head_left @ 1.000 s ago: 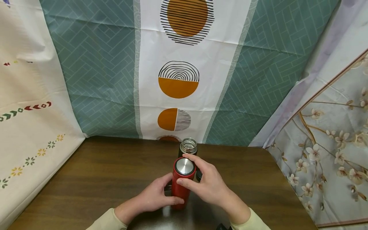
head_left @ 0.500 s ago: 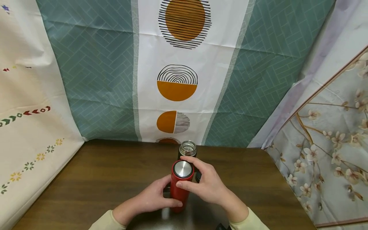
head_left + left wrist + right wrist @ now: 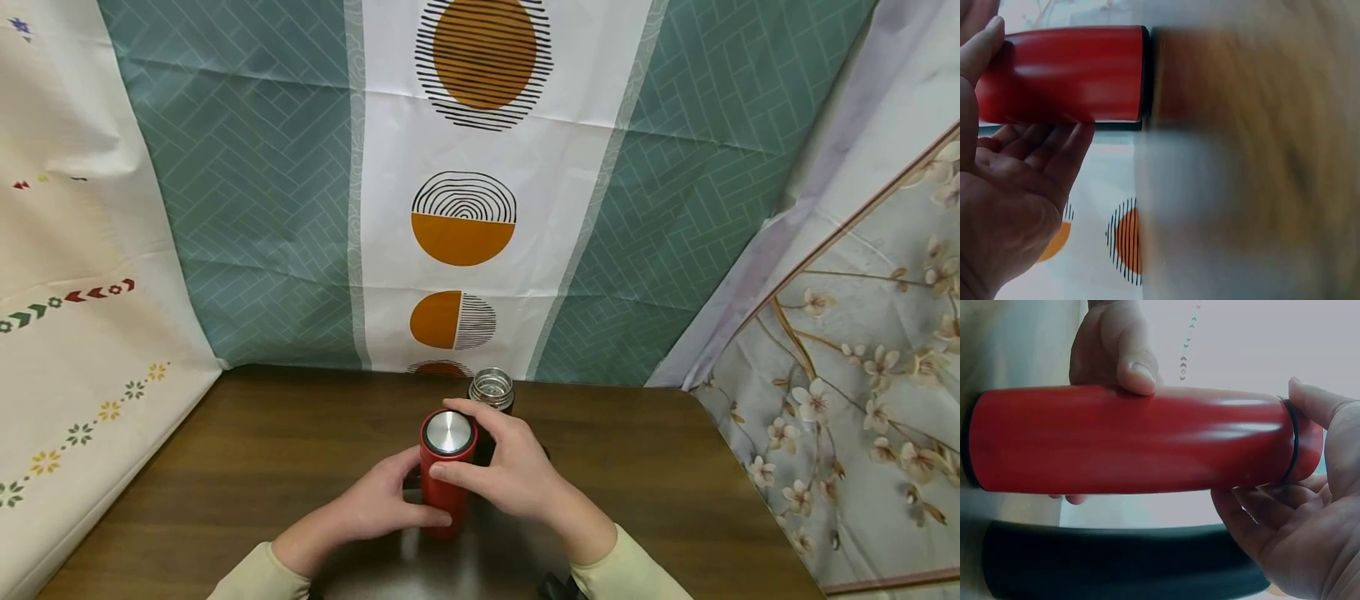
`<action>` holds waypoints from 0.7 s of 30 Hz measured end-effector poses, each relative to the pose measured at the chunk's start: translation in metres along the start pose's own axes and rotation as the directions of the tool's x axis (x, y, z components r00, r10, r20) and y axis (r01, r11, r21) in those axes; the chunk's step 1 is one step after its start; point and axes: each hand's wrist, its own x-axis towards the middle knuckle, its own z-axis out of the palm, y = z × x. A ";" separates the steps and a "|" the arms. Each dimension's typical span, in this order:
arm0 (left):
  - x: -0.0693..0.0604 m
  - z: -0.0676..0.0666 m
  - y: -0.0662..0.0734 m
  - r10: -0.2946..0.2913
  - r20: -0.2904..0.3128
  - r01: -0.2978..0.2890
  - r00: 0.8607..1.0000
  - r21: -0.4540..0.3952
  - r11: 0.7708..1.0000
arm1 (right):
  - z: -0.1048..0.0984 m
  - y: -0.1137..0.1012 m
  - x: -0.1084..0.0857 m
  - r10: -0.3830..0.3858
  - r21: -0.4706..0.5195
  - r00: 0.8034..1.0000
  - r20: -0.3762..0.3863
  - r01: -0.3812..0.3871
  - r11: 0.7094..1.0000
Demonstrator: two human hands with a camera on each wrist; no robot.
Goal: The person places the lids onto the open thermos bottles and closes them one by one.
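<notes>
A red bottle [image 3: 444,487] with a silver-topped lid [image 3: 449,432] stands upright on the table. My left hand [image 3: 377,501] grips its body low down from the left, thumb across the near side. Around the lid end curl the thumb and fingers of my right hand [image 3: 517,467]. In the right wrist view the red bottle [image 3: 1129,440] spans between the left hand [image 3: 1113,347] and the right hand [image 3: 1310,531]. The left wrist view shows the left hand [image 3: 1016,200] with fingers behind the red bottle [image 3: 1072,75].
Behind the right hand stands a dark bottle with an uncovered steel mouth [image 3: 492,387], its body [image 3: 1116,562] beside the red one in the right wrist view. A small black object [image 3: 557,587] lies by the right sleeve. Cloths [image 3: 247,208] hang around the wooden table [image 3: 300,425].
Both hands and the red bottle have moved to the left, away from the dark bottle's front. The hold on the red bottle looks the same.
</notes>
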 end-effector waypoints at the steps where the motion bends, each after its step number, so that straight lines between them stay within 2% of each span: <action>1: 0.000 -0.002 0.000 0.001 -0.005 -0.001 1.000 0.002 1.000 | 0.001 -0.001 0.002 -0.001 -0.005 1.000 -0.001 0.001 1.000; 16: -0.007 -0.033 -0.004 0.011 -0.022 -0.012 1.000 -0.021 1.000 | 0.015 -0.015 0.025 0.034 -0.028 0.999 0.032 -0.033 0.999; 21: -0.008 -0.042 -0.009 -0.010 -0.043 0.009 0.999 -0.018 1.000 | 0.022 -0.015 0.033 0.030 -0.004 0.998 0.051 -0.030 1.000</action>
